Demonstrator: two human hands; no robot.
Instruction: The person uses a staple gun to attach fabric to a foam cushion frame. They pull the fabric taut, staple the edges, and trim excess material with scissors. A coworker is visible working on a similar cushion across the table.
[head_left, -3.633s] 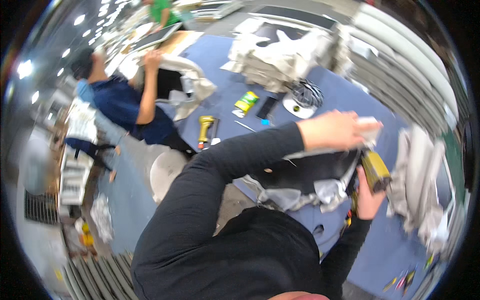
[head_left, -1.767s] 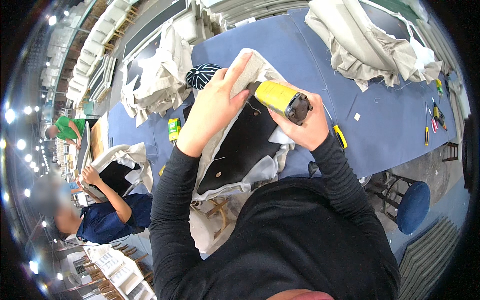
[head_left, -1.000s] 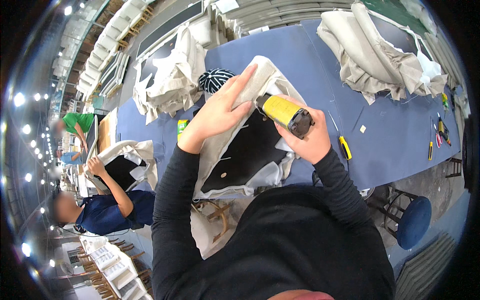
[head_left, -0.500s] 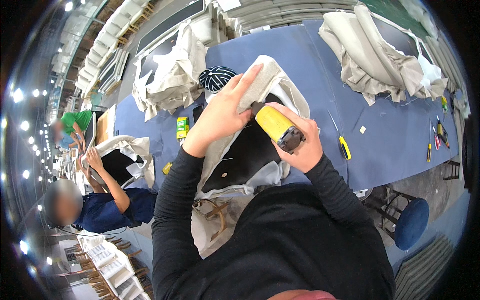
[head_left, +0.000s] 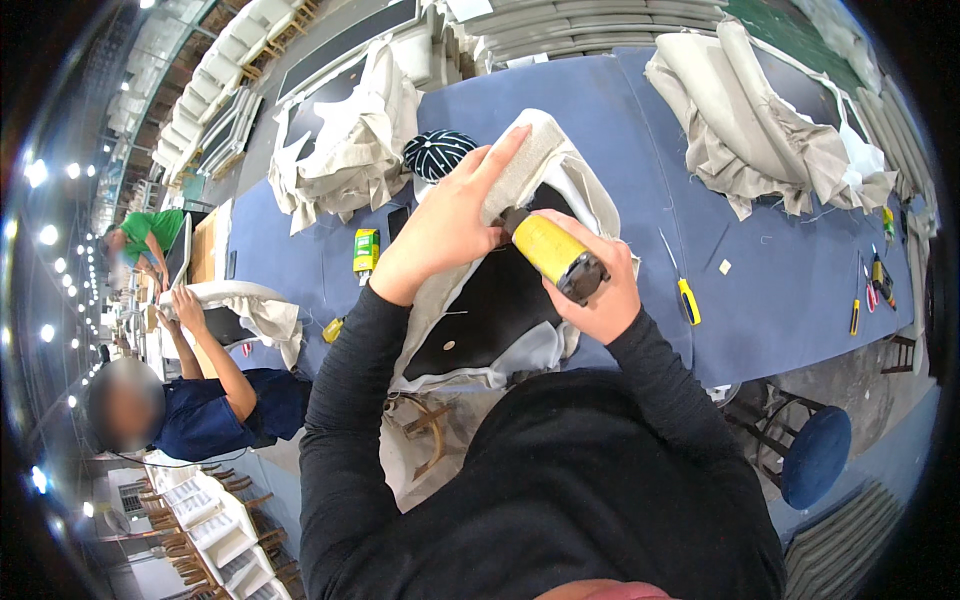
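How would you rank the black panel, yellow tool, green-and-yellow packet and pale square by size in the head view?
Black panel
Yellow tool, probably enlarged by nearness
Green-and-yellow packet
Pale square

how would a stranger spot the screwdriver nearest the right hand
On the blue table, look just right of the person's right hand. There lies the screwdriver, yellow handle toward the person. It lies apart, unlike the tools grouped at the far right.
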